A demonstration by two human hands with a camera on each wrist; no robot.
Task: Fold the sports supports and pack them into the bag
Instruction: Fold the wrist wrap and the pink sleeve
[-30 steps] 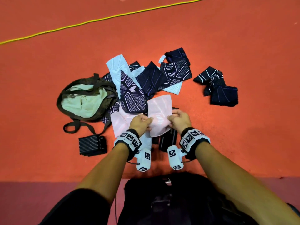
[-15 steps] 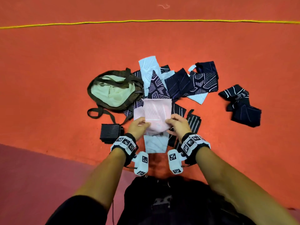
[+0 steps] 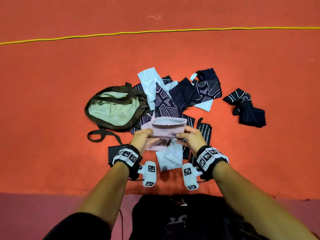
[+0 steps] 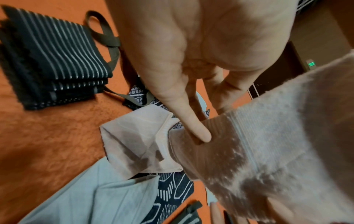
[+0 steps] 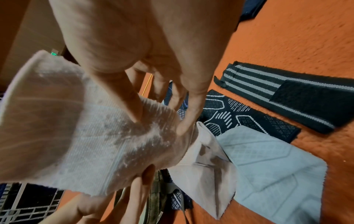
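A pale pink sports support (image 3: pixel 167 127) is held up above the pile, folded over with its rounded fold on the far side. My left hand (image 3: pixel 144 138) pinches its left edge and my right hand (image 3: pixel 188 136) pinches its right edge. The left wrist view shows my fingers (image 4: pixel 193 128) hooked over its ribbed cuff (image 4: pixel 254 144). My right fingers (image 5: pixel 134 106) grip the same cuff (image 5: pixel 91 136). The olive bag (image 3: pixel 115 108) lies open on the floor to the left, showing its pale lining. A second pink support (image 4: pixel 134 141) lies beneath.
Several dark patterned and light blue supports (image 3: pixel 174 96) are heaped on the orange floor behind my hands. A folded striped wrap (image 3: pixel 112 155) lies at the left, a striped strap (image 3: pixel 205 130) at the right, dark supports (image 3: pixel 245 108) further right. A yellow cord (image 3: pixel 155 31) crosses the far floor.
The pink support was lying flat in both hands; now it has been lifted and folded over into a shorter, doubled shape. The camera view has shifted too.
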